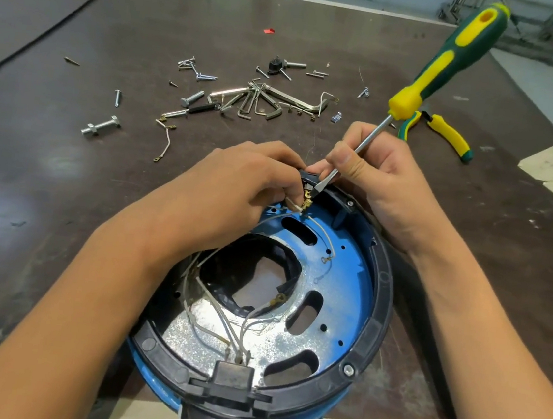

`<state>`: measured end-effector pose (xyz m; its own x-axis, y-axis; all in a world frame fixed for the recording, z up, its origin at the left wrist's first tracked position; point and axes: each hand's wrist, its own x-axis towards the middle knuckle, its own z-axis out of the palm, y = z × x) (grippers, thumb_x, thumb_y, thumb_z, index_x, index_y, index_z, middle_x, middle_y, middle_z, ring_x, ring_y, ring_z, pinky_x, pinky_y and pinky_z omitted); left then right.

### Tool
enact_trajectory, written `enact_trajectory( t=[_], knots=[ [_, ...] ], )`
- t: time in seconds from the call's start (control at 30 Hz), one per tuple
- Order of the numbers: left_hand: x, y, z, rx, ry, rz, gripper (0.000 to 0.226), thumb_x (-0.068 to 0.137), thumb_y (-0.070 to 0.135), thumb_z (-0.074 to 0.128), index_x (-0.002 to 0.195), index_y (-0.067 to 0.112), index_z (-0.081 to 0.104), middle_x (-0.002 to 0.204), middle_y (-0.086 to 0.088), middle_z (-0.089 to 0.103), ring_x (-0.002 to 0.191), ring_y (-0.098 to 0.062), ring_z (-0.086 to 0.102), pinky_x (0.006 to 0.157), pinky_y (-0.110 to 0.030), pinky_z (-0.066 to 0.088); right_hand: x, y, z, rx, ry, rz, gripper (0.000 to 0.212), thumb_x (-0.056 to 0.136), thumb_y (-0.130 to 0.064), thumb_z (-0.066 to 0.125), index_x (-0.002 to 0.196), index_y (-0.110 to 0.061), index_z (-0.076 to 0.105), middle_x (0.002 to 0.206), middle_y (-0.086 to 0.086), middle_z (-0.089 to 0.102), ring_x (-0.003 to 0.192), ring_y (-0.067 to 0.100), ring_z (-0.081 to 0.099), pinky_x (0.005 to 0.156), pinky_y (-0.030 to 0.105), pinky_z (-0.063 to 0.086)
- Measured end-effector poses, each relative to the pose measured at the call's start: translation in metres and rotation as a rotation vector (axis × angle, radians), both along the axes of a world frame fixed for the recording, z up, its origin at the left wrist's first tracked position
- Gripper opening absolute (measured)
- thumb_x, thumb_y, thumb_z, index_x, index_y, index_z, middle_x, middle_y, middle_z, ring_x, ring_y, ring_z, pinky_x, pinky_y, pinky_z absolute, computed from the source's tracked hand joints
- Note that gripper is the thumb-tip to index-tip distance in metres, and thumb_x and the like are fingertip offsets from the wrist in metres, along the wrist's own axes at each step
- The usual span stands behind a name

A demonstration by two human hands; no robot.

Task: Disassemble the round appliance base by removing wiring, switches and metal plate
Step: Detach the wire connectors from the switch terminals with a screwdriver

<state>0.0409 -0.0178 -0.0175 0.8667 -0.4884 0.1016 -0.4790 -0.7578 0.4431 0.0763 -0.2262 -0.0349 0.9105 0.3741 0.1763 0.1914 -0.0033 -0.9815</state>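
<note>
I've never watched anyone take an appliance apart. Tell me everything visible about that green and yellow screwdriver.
The green and yellow screwdriver has a chunky plastic-looking handle with a hole near its end and a bare steel shaft ending in a dark flat tip. It slants up to the right. The right hand pinches the shaft; the tip is at small brass terminals.

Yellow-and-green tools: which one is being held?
The screwdriver, gripped by the right hand, tip at the rim of the round base; the pliers lie untouched on the table.

Bare forearms (86,291), bare hands (236,187)
</note>
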Motion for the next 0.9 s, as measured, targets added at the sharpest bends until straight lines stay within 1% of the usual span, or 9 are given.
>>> enact_trajectory(
  t=[0.17, 0.27, 0.37, 0.43, 0.5, 0.6, 0.63, 0.7, 0.9],
  knots=[
    [-0.003, 0.000, 0.001, -0.025, 0.000, 0.010, 0.028, 0.099, 0.011, 0.056, 0.101, 0.033, 0.072, 0.134, 0.018, 0.055, 0.117, -0.014, 0.052, 0.098, -0.046, 0.043, -0.005, -0.003, 0.001, 0.054, 0.030, -0.005, 0.014, 0.098, -0.008, 0.055, 0.085, -0.009, 0.050, 0.100, 0.044, 0.063, 0.090, 0.021, 0.074, 0.087, 0.033, 0.060],
    [-0.004, 0.000, 0.001, -0.052, 0.010, 0.019, 0.029, 0.097, 0.009, 0.058, 0.103, 0.033, 0.073, 0.133, 0.017, 0.055, 0.115, -0.011, 0.054, 0.098, -0.035, 0.043, -0.008, -0.004, -0.001, 0.116, 0.043, -0.007, 0.013, 0.093, -0.017, 0.062, 0.084, -0.012, 0.056, 0.093, 0.025, 0.073, 0.094, 0.032, 0.072, 0.093, 0.044, 0.059],
    [-0.006, 0.002, 0.003, -0.116, -0.004, 0.077, 0.025, 0.092, 0.009, 0.068, 0.101, 0.031, 0.076, 0.126, 0.011, 0.058, 0.107, -0.006, 0.058, 0.091, -0.019, 0.042, -0.009, -0.002, -0.001, 0.071, 0.013, 0.001, 0.011, 0.094, -0.017, 0.064, 0.084, -0.016, 0.061, 0.094, 0.014, 0.076, 0.095, 0.027, 0.072, 0.093, 0.040, 0.059],
    [-0.006, 0.004, 0.005, -0.168, -0.041, 0.143, 0.016, 0.085, 0.016, 0.078, 0.096, 0.027, 0.077, 0.120, 0.008, 0.060, 0.107, -0.006, 0.058, 0.091, -0.018, 0.042, -0.011, 0.001, 0.001, 0.024, -0.035, 0.007, 0.017, 0.094, -0.016, 0.064, 0.081, -0.026, 0.066, 0.089, 0.007, 0.076, 0.097, 0.026, 0.072, 0.091, 0.037, 0.059],
    [-0.007, 0.005, 0.007, -0.174, -0.049, 0.200, 0.010, 0.080, 0.025, 0.083, 0.087, 0.026, 0.076, 0.118, 0.007, 0.061, 0.108, -0.006, 0.057, 0.091, -0.019, 0.041, -0.012, 0.003, 0.004, -0.003, -0.084, -0.001, 0.024, 0.093, -0.015, 0.066, 0.077, -0.033, 0.069, 0.088, 0.010, 0.075, 0.095, 0.029, 0.072, 0.089, 0.039, 0.060],
    [-0.007, 0.004, 0.008, -0.127, -0.024, 0.227, 0.009, 0.078, 0.032, 0.084, 0.080, 0.028, 0.076, 0.117, 0.009, 0.063, 0.107, -0.003, 0.056, 0.087, -0.017, 0.036, -0.014, 0.005, 0.003, -0.068, -0.148, -0.048, 0.013, 0.089, -0.017, 0.070, 0.079, -0.025, 0.073, 0.092, 0.021, 0.075, 0.092, 0.040, 0.071, 0.086, 0.048, 0.059],
    [-0.007, 0.004, 0.009, -0.127, -0.020, 0.229, 0.009, 0.078, 0.032, 0.083, 0.080, 0.027, 0.076, 0.116, 0.009, 0.063, 0.106, -0.002, 0.056, 0.087, -0.017, 0.036, -0.014, 0.005, 0.003, -0.096, -0.151, -0.055, 0.006, 0.087, -0.017, 0.071, 0.082, -0.016, 0.073, 0.092, 0.021, 0.075, 0.091, 0.041, 0.071, 0.085, 0.048, 0.059],
    [-0.007, 0.004, 0.009, -0.131, -0.013, 0.231, 0.008, 0.080, 0.033, 0.082, 0.081, 0.027, 0.077, 0.116, 0.010, 0.063, 0.105, -0.002, 0.057, 0.087, -0.017, 0.037, -0.013, 0.004, 0.001, -0.144, -0.167, -0.071, 0.011, 0.088, -0.016, 0.073, 0.086, -0.005, 0.071, 0.091, 0.019, 0.076, 0.088, 0.037, 0.072, 0.084, 0.047, 0.059],
    [-0.007, 0.003, 0.009, -0.139, -0.007, 0.217, 0.004, 0.084, 0.031, 0.079, 0.085, 0.027, 0.078, 0.117, 0.011, 0.064, 0.104, -0.002, 0.058, 0.088, -0.017, 0.039, -0.013, 0.006, 0.001, -0.141, -0.254, -0.114, 0.013, 0.087, -0.013, 0.073, 0.089, -0.001, 0.072, 0.088, 0.015, 0.076, 0.085, 0.033, 0.073, 0.082, 0.046, 0.059]
  ],
)
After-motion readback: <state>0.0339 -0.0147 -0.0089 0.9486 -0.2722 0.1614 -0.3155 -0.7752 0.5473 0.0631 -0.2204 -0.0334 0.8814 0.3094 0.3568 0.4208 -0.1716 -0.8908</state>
